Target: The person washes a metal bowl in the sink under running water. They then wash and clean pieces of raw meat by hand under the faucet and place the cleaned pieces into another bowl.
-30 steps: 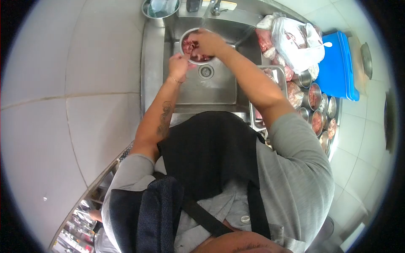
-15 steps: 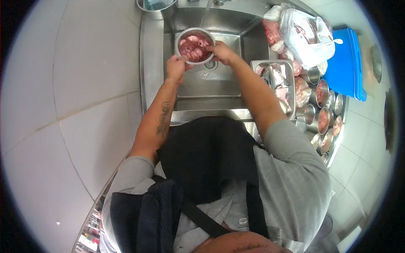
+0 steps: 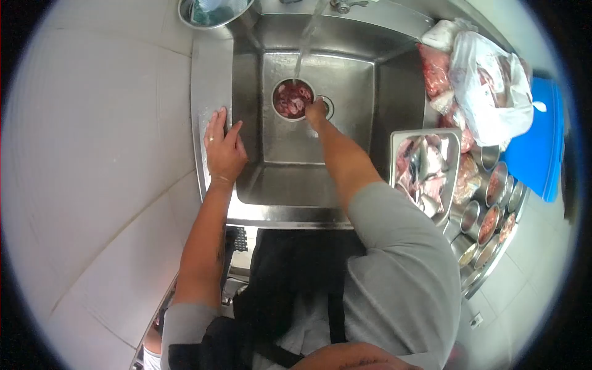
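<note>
A round metal bowl (image 3: 274,106) stands in the stainless steel sink (image 3: 345,139), beside the drain (image 3: 329,110). Pieces of raw pinkish-red meat (image 3: 291,98) fill it, and a stream of water (image 3: 301,58) runs down into it. My right hand (image 3: 316,112) grips the bowl at its right rim; the fingertips are partly hidden. On the sink's left ledge lies my left hand (image 3: 224,148), palm down with fingers spread, holding nothing.
Right of the sink stands a metal tray (image 3: 394,145) of fish pieces. Beyond it are bagged meat (image 3: 435,68), a white plastic bag (image 3: 487,108), a blue container (image 3: 536,148) and several metal pots (image 3: 472,216). A metal pot (image 3: 237,21) sits at the back left, near the faucet (image 3: 345,6).
My left hand has let go of the bowl and moved to the left ledge. The bowl now sits lower in the sink under the running water, with my right hand still on it.
</note>
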`<move>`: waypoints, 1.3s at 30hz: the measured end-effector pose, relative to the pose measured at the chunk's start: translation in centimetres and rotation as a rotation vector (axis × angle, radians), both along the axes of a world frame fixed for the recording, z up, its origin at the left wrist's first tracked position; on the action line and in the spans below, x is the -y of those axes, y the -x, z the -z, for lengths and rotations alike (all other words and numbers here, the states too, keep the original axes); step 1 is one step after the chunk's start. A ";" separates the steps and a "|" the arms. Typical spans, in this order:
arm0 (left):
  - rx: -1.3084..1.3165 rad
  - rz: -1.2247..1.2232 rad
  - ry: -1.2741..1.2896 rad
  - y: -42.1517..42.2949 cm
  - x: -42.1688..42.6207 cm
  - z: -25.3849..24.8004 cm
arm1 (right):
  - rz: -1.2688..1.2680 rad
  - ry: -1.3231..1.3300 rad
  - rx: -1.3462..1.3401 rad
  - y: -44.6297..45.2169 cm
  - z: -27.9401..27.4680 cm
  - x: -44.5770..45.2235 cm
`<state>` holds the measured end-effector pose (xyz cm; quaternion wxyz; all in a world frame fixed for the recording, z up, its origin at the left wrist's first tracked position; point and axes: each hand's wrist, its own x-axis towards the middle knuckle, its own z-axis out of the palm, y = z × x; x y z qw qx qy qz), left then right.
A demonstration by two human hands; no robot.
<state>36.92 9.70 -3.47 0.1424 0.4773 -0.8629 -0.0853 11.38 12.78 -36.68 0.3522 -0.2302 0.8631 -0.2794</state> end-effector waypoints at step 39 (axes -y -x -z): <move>-0.021 0.087 0.073 -1.6 -0.6 1.9 | 0.638 0.332 0.588 -2.5 -18.9 -8.6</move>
